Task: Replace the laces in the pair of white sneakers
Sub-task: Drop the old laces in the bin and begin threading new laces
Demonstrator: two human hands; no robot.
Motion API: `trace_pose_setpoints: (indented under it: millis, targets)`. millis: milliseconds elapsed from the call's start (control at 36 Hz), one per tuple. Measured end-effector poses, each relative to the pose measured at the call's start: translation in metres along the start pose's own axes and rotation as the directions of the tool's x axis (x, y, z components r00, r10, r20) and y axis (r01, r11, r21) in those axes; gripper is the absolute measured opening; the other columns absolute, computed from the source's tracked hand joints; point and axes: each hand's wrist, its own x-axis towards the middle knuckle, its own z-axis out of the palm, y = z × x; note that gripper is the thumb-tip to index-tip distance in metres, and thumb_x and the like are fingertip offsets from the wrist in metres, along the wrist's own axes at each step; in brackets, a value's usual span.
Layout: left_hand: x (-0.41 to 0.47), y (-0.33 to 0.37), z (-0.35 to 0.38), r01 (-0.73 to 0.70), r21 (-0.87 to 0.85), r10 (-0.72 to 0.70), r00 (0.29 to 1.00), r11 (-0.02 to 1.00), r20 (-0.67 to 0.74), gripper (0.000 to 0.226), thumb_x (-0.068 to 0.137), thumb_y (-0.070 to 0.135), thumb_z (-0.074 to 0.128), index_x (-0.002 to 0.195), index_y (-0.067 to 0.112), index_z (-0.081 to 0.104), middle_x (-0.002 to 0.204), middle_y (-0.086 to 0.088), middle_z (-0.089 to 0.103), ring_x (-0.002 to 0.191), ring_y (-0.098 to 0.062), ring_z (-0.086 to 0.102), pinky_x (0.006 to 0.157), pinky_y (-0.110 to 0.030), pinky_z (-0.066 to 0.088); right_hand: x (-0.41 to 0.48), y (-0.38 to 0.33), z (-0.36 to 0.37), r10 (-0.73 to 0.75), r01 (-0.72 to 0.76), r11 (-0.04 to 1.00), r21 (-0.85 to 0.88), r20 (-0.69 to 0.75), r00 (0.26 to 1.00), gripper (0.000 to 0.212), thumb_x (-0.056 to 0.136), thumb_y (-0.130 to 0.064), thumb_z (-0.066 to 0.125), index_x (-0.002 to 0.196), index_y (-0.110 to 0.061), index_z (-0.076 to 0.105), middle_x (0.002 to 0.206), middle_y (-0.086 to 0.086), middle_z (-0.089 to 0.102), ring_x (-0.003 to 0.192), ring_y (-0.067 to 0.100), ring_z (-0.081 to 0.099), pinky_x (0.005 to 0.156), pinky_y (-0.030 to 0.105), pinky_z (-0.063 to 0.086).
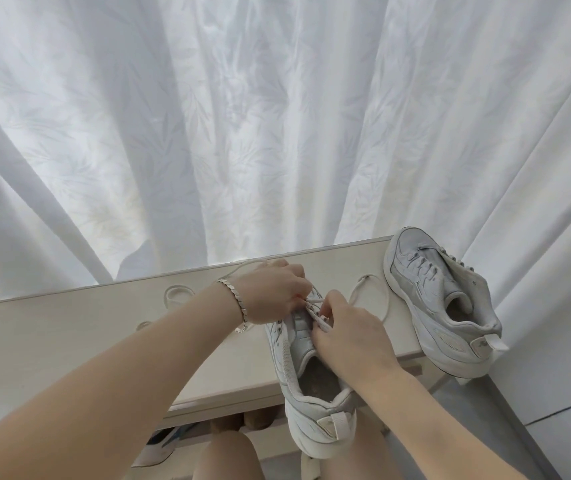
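A white sneaker (312, 403) lies with its toe on the pale table (86, 341) and its heel hanging over the front edge, toward my knees. My left hand (273, 294) covers the toe end and pinches a white lace (313, 303) at the eyelets. My right hand (350, 336) sits over the tongue, its fingers curled on the same lace. A loop of white lace (370, 296) trails on the table behind my right hand. The second white sneaker (443, 303) stands at the table's right end, laced, heel toward me.
A white patterned curtain (277, 133) hangs directly behind the table. A coiled white lace (178, 294) lies near the back edge, left of my hands. Below the tabletop a shelf holds other shoes (163, 445). My bare knees (225, 459) are in front of the table.
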Motion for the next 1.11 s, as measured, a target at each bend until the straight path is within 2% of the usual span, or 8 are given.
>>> trace_pose_setpoints:
  millis: [250,472,528,611,722,806,917,1111]
  targets:
    - [0.002,0.000,0.004,0.032,-0.128,-0.041,0.997,0.991,-0.064,0.017,0.100,0.021,0.038,0.085,0.016,0.046,0.102,-0.002,0.048,0.102,-0.019,0.041,0.074,-0.019,0.022,0.000,0.005,0.003,-0.058,0.062,0.994,0.091,-0.052,0.997,0.010,0.092,-0.022,0.047,0.086,-0.022,0.039,0.064,-0.008,0.046,0.068,0.024,0.045,0.060,0.031,0.029]
    - [-0.003,0.006,-0.001,0.079,-0.231,-0.108,0.987,0.970,-0.116,0.018,0.098,0.019,0.044,0.082,0.011,0.048,0.091,-0.001,0.045,0.084,-0.016,0.042,0.063,-0.019,0.021,0.002,0.008,0.002,-0.097,0.104,0.990,0.095,-0.073,0.993,0.011,0.093,-0.019,0.047,0.085,-0.021,0.040,0.064,-0.007,0.045,0.068,0.024,0.046,0.059,0.029,0.028]
    - [-0.009,0.009,-0.001,0.074,-0.245,-0.115,0.980,0.967,-0.159,0.020,0.099,0.022,0.044,0.085,0.010,0.051,0.092,-0.001,0.047,0.084,-0.016,0.043,0.063,-0.019,0.022,0.001,0.010,0.000,-0.093,0.100,0.991,0.091,-0.076,0.993,0.011,0.093,-0.022,0.048,0.086,-0.022,0.040,0.065,-0.009,0.045,0.070,0.023,0.047,0.057,0.029,0.030]
    - [-0.015,0.013,0.002,0.074,-0.101,-0.098,0.961,0.992,-0.259,0.022,0.101,0.028,0.037,0.097,0.012,0.053,0.101,0.001,0.050,0.095,-0.016,0.045,0.076,-0.021,0.028,0.001,0.013,-0.006,-0.089,0.093,0.994,0.053,-0.071,0.994,0.011,0.094,-0.028,0.049,0.088,-0.026,0.040,0.074,-0.006,0.051,0.073,0.020,0.047,0.051,0.022,0.029]
    - [-0.020,0.020,0.009,0.136,0.011,-0.121,0.909,0.991,-0.399,0.017,0.101,0.030,0.033,0.100,0.020,0.047,0.101,0.005,0.052,0.099,-0.016,0.044,0.088,-0.027,0.031,0.010,0.015,-0.021,-0.123,0.119,0.990,-0.074,-0.057,0.991,0.013,0.093,-0.036,0.051,0.101,-0.026,0.054,0.100,-0.006,0.059,0.091,0.016,0.051,0.067,0.027,0.033]
    - [-0.022,0.026,0.010,0.197,-0.031,-0.192,0.888,0.980,-0.418,0.016,0.101,0.027,0.035,0.107,0.019,0.047,0.100,0.002,0.060,0.096,-0.020,0.049,0.085,-0.028,0.032,0.018,0.015,-0.032,-0.156,0.149,0.973,-0.175,-0.027,0.987,0.017,0.093,-0.037,0.051,0.106,-0.028,0.058,0.106,-0.008,0.057,0.102,0.013,0.051,0.072,0.025,0.029]
    - [-0.025,0.030,0.010,0.269,-0.135,-0.301,0.876,0.954,-0.377,0.021,0.100,0.025,0.040,0.114,0.018,0.054,0.109,0.001,0.060,0.102,-0.019,0.053,0.074,-0.026,0.033,0.027,0.015,-0.039,-0.208,0.199,0.951,-0.238,-0.012,0.978,0.019,0.095,-0.033,0.050,0.107,-0.027,0.063,0.101,-0.007,0.055,0.100,0.015,0.053,0.074,0.025,0.028]
    - [-0.025,0.032,0.018,0.261,-0.343,-0.383,0.850,0.903,-0.362,0.020,0.097,0.016,0.041,0.106,0.013,0.059,0.107,0.001,0.057,0.098,-0.014,0.051,0.063,-0.017,0.021,0.038,0.024,-0.023,-0.217,0.216,0.976,0.024,0.011,0.976,0.013,0.090,-0.018,0.059,0.099,-0.015,0.068,0.093,-0.004,0.056,0.094,0.015,0.054,0.082,0.026,0.039]
